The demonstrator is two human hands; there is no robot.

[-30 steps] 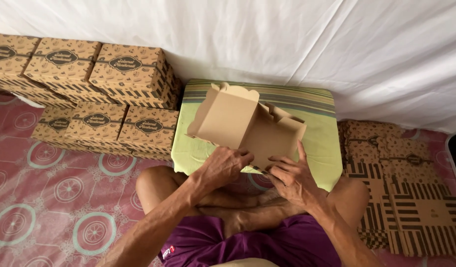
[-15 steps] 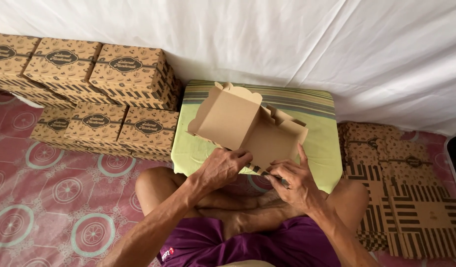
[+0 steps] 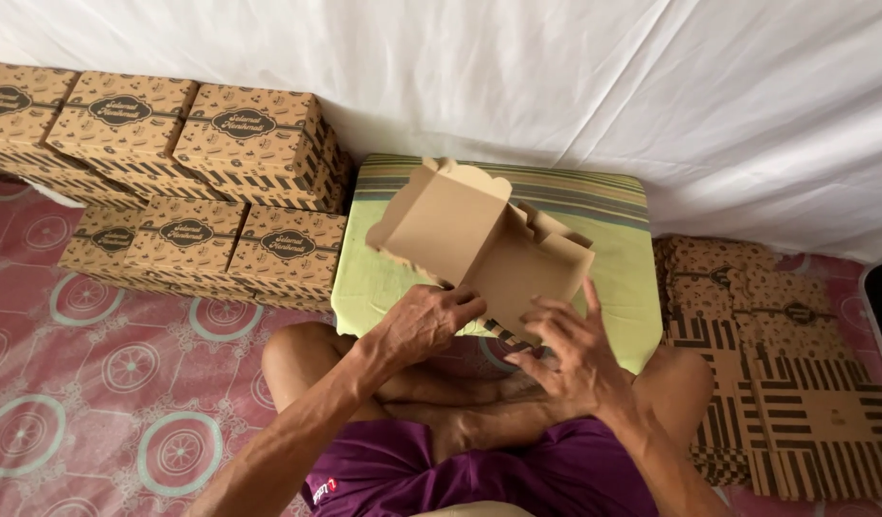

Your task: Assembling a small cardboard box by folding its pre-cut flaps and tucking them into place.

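Observation:
I hold a half-folded brown cardboard box [image 3: 479, 244] above my crossed legs, its plain inner side facing me and its flaps sticking up. My left hand [image 3: 424, 324] grips the box's lower left edge with the fingers curled over it. My right hand [image 3: 573, 352] touches the lower right corner, fingers spread against the panel. The box hangs over the front part of a green striped cushion [image 3: 613, 278].
Several finished brown printed boxes [image 3: 221, 182] are stacked at the left against a white sheet [image 3: 603, 86]. A pile of flat unfolded box blanks [image 3: 785, 373] lies on the right. The floor is a red patterned mat [image 3: 96, 383].
The box has tilted slightly. My right hand has slid from the box's edge to its lower right corner, with the fingers spreading out. My left hand keeps its grip.

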